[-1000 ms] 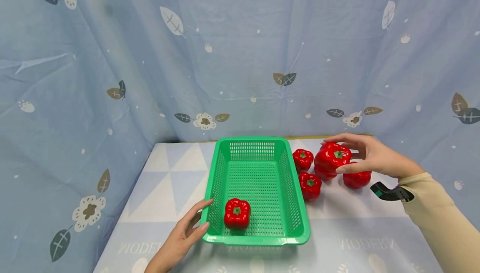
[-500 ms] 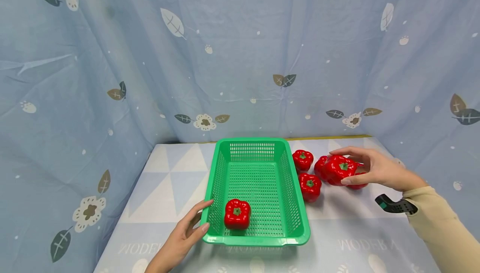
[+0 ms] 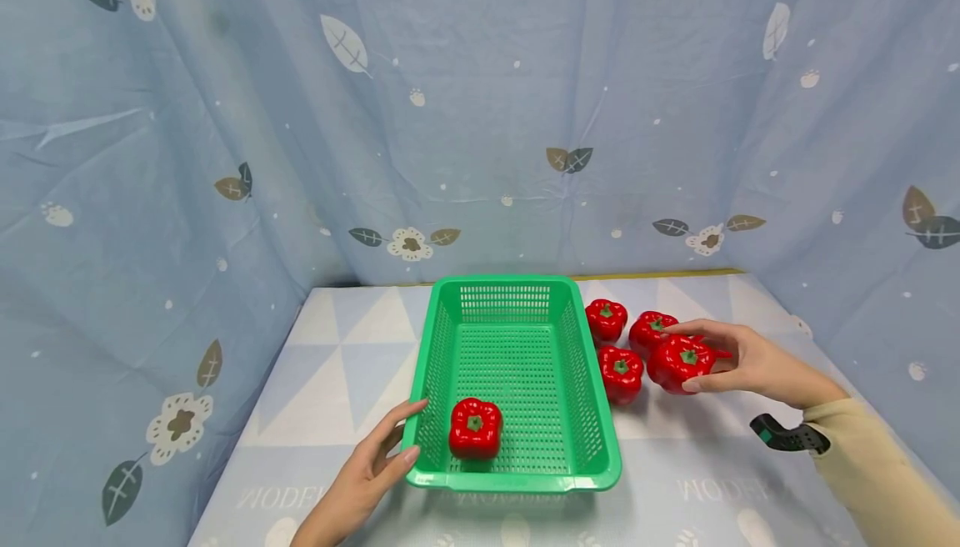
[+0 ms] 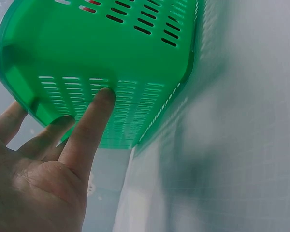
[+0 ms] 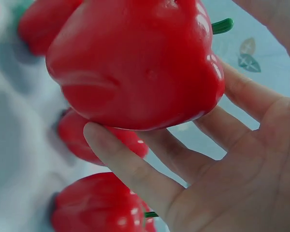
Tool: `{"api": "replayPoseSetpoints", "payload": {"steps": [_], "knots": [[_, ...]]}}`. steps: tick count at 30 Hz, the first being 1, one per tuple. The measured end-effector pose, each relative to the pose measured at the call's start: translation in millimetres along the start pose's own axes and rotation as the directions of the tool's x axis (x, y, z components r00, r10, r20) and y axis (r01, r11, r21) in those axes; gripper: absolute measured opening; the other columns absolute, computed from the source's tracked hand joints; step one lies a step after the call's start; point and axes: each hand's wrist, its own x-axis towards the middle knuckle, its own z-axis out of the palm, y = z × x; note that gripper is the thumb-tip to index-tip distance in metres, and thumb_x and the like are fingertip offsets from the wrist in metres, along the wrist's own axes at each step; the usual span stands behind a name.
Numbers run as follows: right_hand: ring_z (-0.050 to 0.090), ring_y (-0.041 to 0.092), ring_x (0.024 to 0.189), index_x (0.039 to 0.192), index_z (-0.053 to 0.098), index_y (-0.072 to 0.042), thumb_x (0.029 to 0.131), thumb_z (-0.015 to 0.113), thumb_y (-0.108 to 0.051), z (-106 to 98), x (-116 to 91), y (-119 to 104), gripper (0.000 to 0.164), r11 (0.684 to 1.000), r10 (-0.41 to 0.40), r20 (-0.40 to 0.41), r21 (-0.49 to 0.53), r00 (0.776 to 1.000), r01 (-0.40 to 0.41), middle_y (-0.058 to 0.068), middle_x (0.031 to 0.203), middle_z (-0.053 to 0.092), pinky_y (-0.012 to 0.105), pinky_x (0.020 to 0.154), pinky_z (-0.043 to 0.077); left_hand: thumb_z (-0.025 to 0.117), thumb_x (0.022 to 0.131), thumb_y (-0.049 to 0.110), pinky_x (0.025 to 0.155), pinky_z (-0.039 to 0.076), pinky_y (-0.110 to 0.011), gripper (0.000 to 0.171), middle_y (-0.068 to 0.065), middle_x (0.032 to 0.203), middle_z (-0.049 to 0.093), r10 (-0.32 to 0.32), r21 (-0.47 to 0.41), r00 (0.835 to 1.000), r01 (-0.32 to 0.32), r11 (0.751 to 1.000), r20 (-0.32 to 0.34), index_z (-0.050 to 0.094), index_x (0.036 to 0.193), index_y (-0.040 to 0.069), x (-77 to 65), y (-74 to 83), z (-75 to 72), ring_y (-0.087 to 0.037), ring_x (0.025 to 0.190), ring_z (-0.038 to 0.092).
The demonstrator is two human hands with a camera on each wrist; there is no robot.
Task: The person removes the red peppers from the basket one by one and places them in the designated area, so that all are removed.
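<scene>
My right hand (image 3: pixel 742 363) holds a glossy red bell pepper (image 3: pixel 681 363) with a green stem. In the right wrist view, fingers spread beneath that bell pepper (image 5: pixel 140 63). My left hand (image 3: pixel 363 472) holds the near left rim of a green plastic basket (image 3: pixel 611 447); from the left wrist, fingertips touch its slotted outer wall (image 4: pixel 101 63). A red bell pepper (image 3: pixel 476 429) sits upright inside, near the front left corner. Beside the basket's right wall stand a far bell pepper (image 3: pixel 606 320) and a nearer bell pepper (image 3: pixel 621 373). Another bell pepper (image 3: pixel 652 332) is partly behind the held one.
A pale patterned cloth (image 3: pixel 322 397) covers the table. Blue curtain (image 3: pixel 480 113) hangs behind and along both sides. In the right wrist view, a lower bell pepper (image 5: pixel 96 203) lies near my fingers; a red sliver also shows between the right fingers in the head view.
My right hand has moved down and slightly right, toward the near side, with the bell pepper in it. The pepper behind shows more fully. My left hand and the basket have stayed put.
</scene>
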Motion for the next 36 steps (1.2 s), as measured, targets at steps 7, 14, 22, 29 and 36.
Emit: {"api": "replayPoseSetpoints", "payload": {"steps": [7,14,22,29,36], "knots": [[0.061,0.010,0.125,0.152,0.062,-0.015,0.093,0.090,-0.016,9,-5,10,0.065,0.999,0.017,-0.032,-0.040,0.999,-0.018,0.014,0.151,0.058,0.036,0.090,0.063,0.060,0.115,0.016,0.116,0.047,-0.043,0.060,-0.015,0.179,0.018,0.001,0.002,1.000,-0.001,1.000,-0.004,0.037,0.171,0.017,-0.7,-0.8,0.3,-0.058,0.159,0.019],[0.060,0.009,0.124,0.152,0.064,-0.020,0.092,0.092,-0.024,16,-6,18,0.066,0.992,0.046,-0.044,-0.114,0.998,-0.051,0.009,0.147,0.061,0.034,0.093,0.059,0.060,0.115,0.016,0.116,0.045,-0.039,0.060,-0.015,0.179,0.019,-0.006,0.022,1.000,0.007,1.000,-0.017,0.038,0.171,0.018,-1.2,-0.7,0.8,-0.058,0.159,0.020],[0.057,0.004,0.125,0.152,0.064,-0.018,0.090,0.093,-0.024,22,-7,28,0.068,0.988,0.016,-0.047,-0.150,0.999,-0.023,0.006,0.146,0.063,0.033,0.095,0.057,0.060,0.115,0.016,0.117,0.047,-0.046,0.060,-0.015,0.179,0.018,-0.001,0.020,1.000,0.001,1.000,-0.015,0.038,0.171,0.018,-0.9,0.0,0.8,-0.058,0.159,0.020],[0.060,0.011,0.124,0.153,0.062,-0.010,0.091,0.092,-0.022,27,-5,31,0.071,0.996,0.041,-0.020,-0.076,0.999,-0.042,0.016,0.149,0.059,0.035,0.087,0.063,0.060,0.115,0.015,0.115,0.045,-0.039,0.061,-0.015,0.179,0.017,0.005,0.017,1.000,-0.005,1.000,-0.010,0.037,0.171,0.017,-0.8,-0.6,0.6,-0.059,0.158,0.019],[0.056,0.038,0.132,0.154,0.060,-0.008,0.091,0.091,-0.022,30,-4,36,0.072,0.996,0.067,-0.008,-0.064,0.998,-0.067,0.018,0.152,0.057,0.037,0.087,0.063,0.059,0.115,0.013,0.110,0.045,-0.032,0.061,-0.017,0.179,0.016,0.015,-0.003,1.000,-0.015,1.000,-0.006,0.037,0.171,0.016,-0.1,-1.4,0.2,-0.058,0.159,0.021]]}}
